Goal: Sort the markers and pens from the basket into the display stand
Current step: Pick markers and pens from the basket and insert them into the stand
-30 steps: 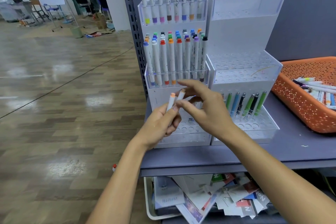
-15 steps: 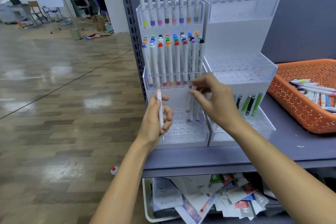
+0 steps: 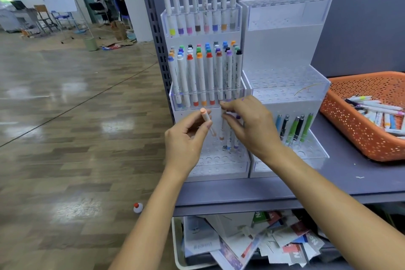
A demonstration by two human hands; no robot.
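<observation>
My left hand point(image 3: 186, 138) grips a white marker with a peach cap point(image 3: 206, 118), upright in front of the left display stand point(image 3: 221, 166). My right hand point(image 3: 249, 127) pinches the top of a white marker point(image 3: 222, 129) standing in the lowest tier of that stand, beside two other markers there. The upper tiers hold several coloured markers point(image 3: 203, 76). The right display stand point(image 3: 285, 85) has several pens point(image 3: 294, 127) in its lowest tier. The orange basket point(image 3: 355, 129) at the right holds several loose markers and pens point(image 3: 377, 112).
The stands and basket sit on a grey shelf point(image 3: 285, 190) against a dark panel. Below it a white bin point(image 3: 241, 245) holds loose papers. A small red-capped bottle point(image 3: 138, 207) lies on the wooden floor at left. People sit far back in the room.
My right hand has lowered a marker into the bottom tier of the left stand. My left hand kept the peach-capped marker and drew closer to the stand.
</observation>
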